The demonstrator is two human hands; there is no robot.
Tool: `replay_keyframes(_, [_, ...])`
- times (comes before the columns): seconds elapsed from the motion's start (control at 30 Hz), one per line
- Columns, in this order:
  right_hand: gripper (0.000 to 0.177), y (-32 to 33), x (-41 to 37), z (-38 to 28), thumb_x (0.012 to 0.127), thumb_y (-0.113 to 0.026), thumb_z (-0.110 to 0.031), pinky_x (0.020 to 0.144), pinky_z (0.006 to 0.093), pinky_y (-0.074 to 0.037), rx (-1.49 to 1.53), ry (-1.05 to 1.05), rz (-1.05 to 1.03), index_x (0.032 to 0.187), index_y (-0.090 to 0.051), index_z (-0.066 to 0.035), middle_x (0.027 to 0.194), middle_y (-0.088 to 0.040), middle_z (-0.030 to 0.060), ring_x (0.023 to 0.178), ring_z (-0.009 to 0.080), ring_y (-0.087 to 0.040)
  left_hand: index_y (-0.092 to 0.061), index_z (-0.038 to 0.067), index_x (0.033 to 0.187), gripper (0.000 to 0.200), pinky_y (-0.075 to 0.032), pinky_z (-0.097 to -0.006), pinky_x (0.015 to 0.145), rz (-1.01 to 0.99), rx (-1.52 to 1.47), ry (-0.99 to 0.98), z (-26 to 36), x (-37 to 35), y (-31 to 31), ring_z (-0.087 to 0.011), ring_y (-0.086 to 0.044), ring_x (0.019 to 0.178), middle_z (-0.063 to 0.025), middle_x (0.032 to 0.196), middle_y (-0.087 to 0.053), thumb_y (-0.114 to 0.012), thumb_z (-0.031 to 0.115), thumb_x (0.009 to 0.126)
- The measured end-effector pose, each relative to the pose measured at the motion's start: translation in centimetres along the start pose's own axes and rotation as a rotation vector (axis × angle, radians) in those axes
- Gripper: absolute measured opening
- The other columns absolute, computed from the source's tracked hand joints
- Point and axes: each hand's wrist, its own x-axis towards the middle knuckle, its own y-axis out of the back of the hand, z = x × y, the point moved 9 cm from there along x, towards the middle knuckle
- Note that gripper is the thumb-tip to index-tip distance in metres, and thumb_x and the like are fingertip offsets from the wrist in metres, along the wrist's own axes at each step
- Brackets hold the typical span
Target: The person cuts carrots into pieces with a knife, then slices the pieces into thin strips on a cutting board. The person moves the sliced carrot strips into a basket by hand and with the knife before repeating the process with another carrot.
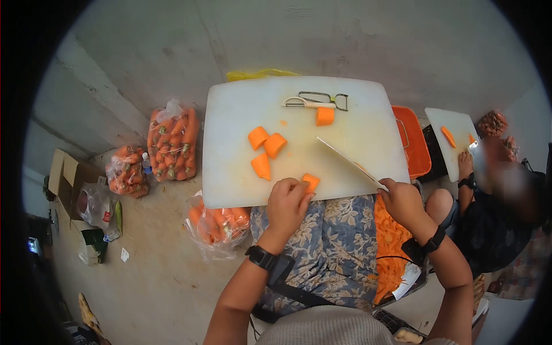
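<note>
My left hand point(288, 204) is closed on a carrot chunk point(311, 183) at the near edge of the white cutting board point(230, 144). In my right hand point(402, 201) is the handle of a knife point(345, 158), its blade slanting away to the left over the board. Beside the blade's near part lies a bit of orange, partly hidden. Several cut carrot chunks point(275, 145) rest left of the knife, and another carrot piece point(325, 116) sits farther back. Just behind it are a white-handled peeler point(307, 103) and a dark-framed peeler point(341, 102).
Bags of whole carrots point(172, 141) stand on the floor at left, near an open cardboard box point(64, 178). An orange bin point(415, 138) is right of the board. Orange shreds point(391, 247) lie beside my lap. At right, another person point(494, 224) works at a smaller board point(451, 123).
</note>
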Motion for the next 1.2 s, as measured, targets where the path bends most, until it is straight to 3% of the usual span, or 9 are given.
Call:
replay_keyframes(0.1, [0.022, 0.2, -0.1, -0.5, 0.087, -0.065, -0.02, 0.06, 0.0442, -0.051, 0.005, 0.034, -0.012, 0.104, -0.066, -0.006, 0.07, -0.065, 0.018, 0.065, 0.0355, -0.065, -0.068, 0.005, 0.1, 0.025, -0.049, -0.039, 0.079, 0.102, 0.022, -0.091, 0.9, -0.1, 0.5, -0.0296, -0.057, 0.091, -0.0092, 0.101, -0.061, -0.074, 0.013, 0.077])
replay_keyframes(0.2, [0.025, 1.5, -0.4, -2.7, 0.082, -0.067, -0.014, 0.058, 0.042, -0.051, -0.001, 0.149, -0.005, 0.106, -0.065, -0.007, 0.07, -0.065, 0.0143, 0.063, 0.0326, -0.064, -0.069, 0.004, 0.099, 0.029, -0.049, -0.0404, 0.079, 0.061, 0.029, -0.137, 1.5, 0.5, 0.2, -0.0301, -0.057, 0.091, -0.0114, 0.096, -0.06, -0.078, 0.011, 0.073])
replay_keyframes(0.3, [0.028, 1.8, -0.4, -5.6, 0.077, -0.068, -0.008, 0.056, 0.0385, -0.051, -0.046, 0.264, -0.015, 0.105, -0.065, -0.008, 0.067, -0.061, 0.0099, 0.059, 0.0278, -0.063, -0.069, 0.005, 0.101, 0.028, -0.05, -0.0397, 0.078, -0.002, 0.02, -0.091, 1.7, 0.7, 0.0, -0.0307, -0.057, 0.092, -0.0102, 0.103, -0.061, -0.075, 0.01, 0.075])
replay_keyframes(0.43, [0.032, 1.3, -0.1, -7.5, 0.076, -0.07, -0.006, 0.052, 0.0377, -0.048, -0.046, 0.337, -0.001, 0.107, -0.066, -0.008, 0.064, -0.057, 0.0081, 0.057, 0.0257, -0.061, -0.07, 0.005, 0.099, 0.026, -0.05, -0.0401, 0.077, -0.008, 0.029, -0.034, 1.3, 0.0, -0.4, -0.0322, -0.058, 0.09, -0.0115, 0.101, -0.062, -0.075, 0.008, 0.073])
replay_keyframes(0.5, [0.036, 1.5, -0.1, -8.1, 0.072, -0.069, -0.006, 0.048, 0.0334, -0.045, -0.076, 0.393, -0.01, 0.107, -0.066, -0.006, 0.059, -0.051, 0.0043, 0.052, 0.0201, -0.057, -0.07, 0.002, 0.097, 0.028, -0.049, -0.0428, 0.078, 0.011, -0.037, -0.039, 0.9, -0.6, -0.3, -0.0351, -0.06, 0.092, -0.0137, 0.1, -0.064, -0.074, 0.003, 0.069])
replay_keyframes(0.83, [0.036, 2.3, 0.1, -7.5, 0.074, -0.069, -0.005, 0.044, 0.0322, -0.041, -0.14, 0.435, -0.122, 0.109, -0.068, -0.005, 0.059, -0.046, 0.0023, 0.048, 0.0176, -0.051, -0.07, 0.003, 0.094, 0.026, -0.051, -0.044, 0.074, -0.034, -0.035, -0.091, 0.8, -1.8, -1.3, -0.0347, -0.064, 0.087, -0.0133, 0.096, -0.066, -0.071, 0.0, 0.068])
replay_keyframes(0.9, [0.036, 2.4, 0.0, -7.4, 0.074, -0.07, -0.006, 0.044, 0.032, -0.04, -0.155, 0.434, -0.127, 0.11, -0.068, -0.004, 0.059, -0.046, 0.0024, 0.048, 0.0172, -0.051, -0.071, 0.006, 0.084, 0.022, -0.051, -0.0417, 0.08, -0.002, 0.011, -0.087, 0.8, -2.0, -1.3, -0.0304, -0.061, 0.09, -0.0057, 0.093, -0.065, -0.067, 0.002, 0.063])
replay_keyframes(1.03, [0.036, 1.8, 0.0, -7.1, 0.074, -0.069, -0.005, 0.044, 0.0322, -0.04, -0.145, 0.431, -0.187, 0.11, -0.068, -0.003, 0.06, -0.045, 0.0026, 0.047, 0.0172, -0.049, -0.071, 0.006, 0.083, 0.021, -0.05, -0.0429, 0.082, -0.003, -0.015, -0.066, 0.5, -2.3, -1.3, -0.0296, -0.062, 0.092, -0.0056, 0.095, -0.066, -0.067, 0.002, 0.063])
replay_keyframes(1.2, [0.048, -0.3, 0.8, -7.6, 0.07, -0.069, -0.003, 0.043, 0.0314, -0.039, -0.122, 0.505, -0.188, 0.118, -0.064, -0.001, 0.062, -0.044, 0.0024, 0.049, 0.0173, -0.049, -0.072, 0.008, 0.087, 0.026, -0.051, -0.0413, 0.085, -0.023, -0.058, -0.047, 0.4, -1.6, -1.1, -0.0277, -0.064, 0.095, -0.0068, 0.099, -0.067, -0.067, 0.002, 0.063])
